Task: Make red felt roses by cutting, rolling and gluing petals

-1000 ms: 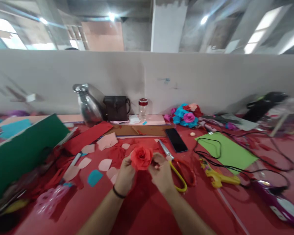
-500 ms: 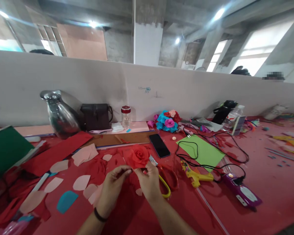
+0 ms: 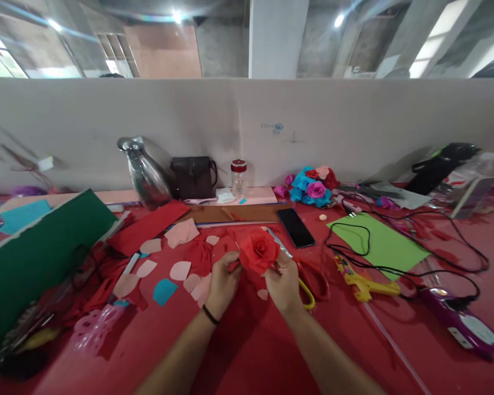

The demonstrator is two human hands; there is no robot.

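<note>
A red paper flower point(image 3: 259, 250) is held up over the red table, its layered petals facing the camera. My left hand point(image 3: 224, 282), with a dark band at the wrist, has its fingers closed at the flower's lower left edge. My right hand point(image 3: 284, 281) grips the flower from below on the right; some of its fingertips are hidden behind the petals. Scissors with red and yellow handles point(image 3: 312, 285) lie just right of my right hand. Pink petal pieces point(image 3: 180, 271) and a blue one point(image 3: 164, 291) are scattered to the left.
A black phone point(image 3: 295, 227), a green sheet point(image 3: 379, 241), a yellow glue gun point(image 3: 368, 286) and a purple power strip point(image 3: 463, 321) with black cables lie right. Behind stand a steel jug point(image 3: 148, 178), a dark bag point(image 3: 193, 178) and a jar point(image 3: 239, 180). A green board point(image 3: 45, 263) is left.
The view has turned left, so the table items appear shifted right. The flower is now lifted and tilted toward the camera, and my hands have moved to its lower sides.
</note>
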